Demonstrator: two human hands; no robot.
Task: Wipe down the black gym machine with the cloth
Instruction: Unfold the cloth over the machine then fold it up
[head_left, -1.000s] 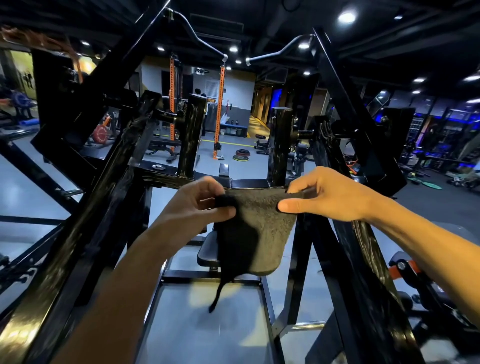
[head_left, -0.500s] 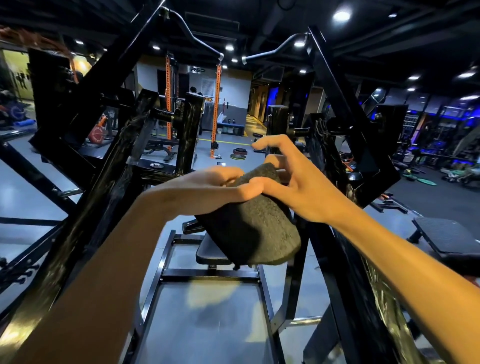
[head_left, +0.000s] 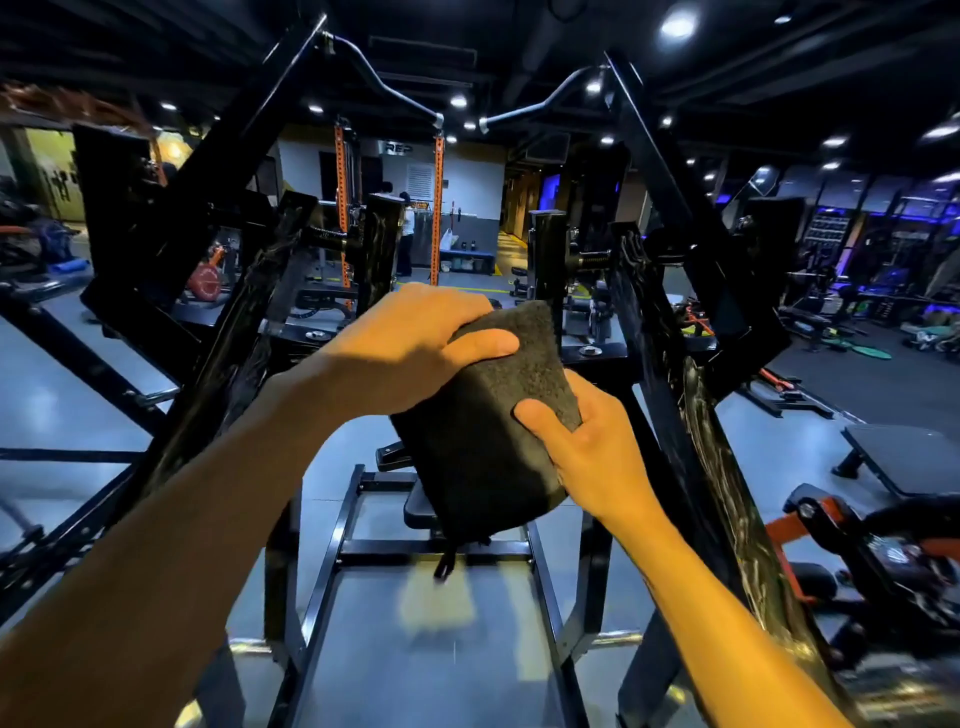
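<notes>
both hands hold a folded dark grey fuzzy cloth (head_left: 488, 415) up in the air in front of the person, in the gap between the two slanted arms of the glossy black steel gym machine (head_left: 691, 395), touching neither arm. the left hand (head_left: 415, 343) grips the cloth's upper part from the left, fingers curled over the top edge and thumb pressed across its near face. the right hand (head_left: 587, 447) grips the lower right side, thumb on the near face and fingers wrapped behind. a short dark loop (head_left: 445, 564) dangles from the cloth's bottom edge. below it, within the machine's frame, sits a small black padded seat (head_left: 421, 512) over the pale grey floor (head_left: 415, 665). an orange upright rack (head_left: 437, 208) stands far behind
</notes>
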